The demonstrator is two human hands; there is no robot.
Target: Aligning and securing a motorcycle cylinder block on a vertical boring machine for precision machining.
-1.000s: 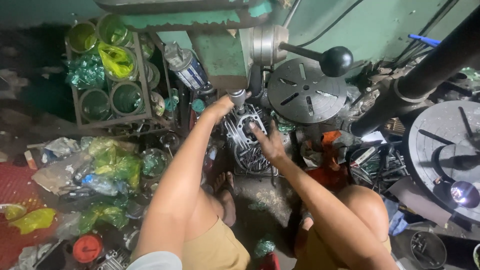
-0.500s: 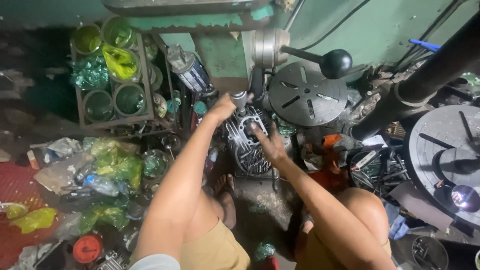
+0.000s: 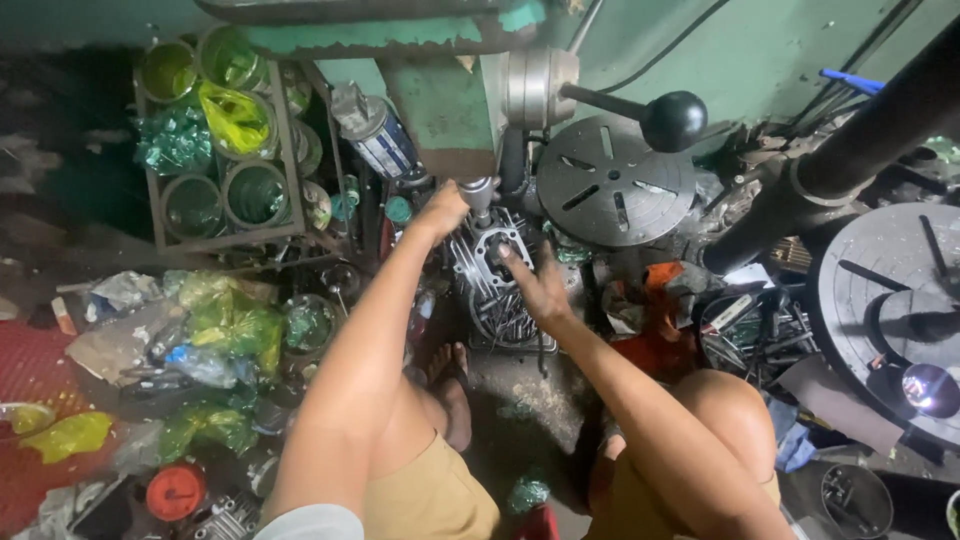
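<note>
Hands meet at a finned cylinder [image 3: 490, 262] under the drill spindle [image 3: 479, 195]. Left hand [image 3: 440, 210] curls around the spindle tip; right hand [image 3: 537, 285] lies on the cylinder, fingers narrowly spread. Lever [image 3: 630, 108] untouched, so positioning seems unfinished and drilling not begun.

green machine body [image 3: 440, 100], black lever knob [image 3: 674, 120], silver finned cylinder [image 3: 490, 262], orange rag [image 3: 662, 275].

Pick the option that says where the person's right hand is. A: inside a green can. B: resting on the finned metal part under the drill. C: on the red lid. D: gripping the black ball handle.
B: the right hand lies on the finned metal part beneath the drill chuck, well below the black ball handle.
</note>
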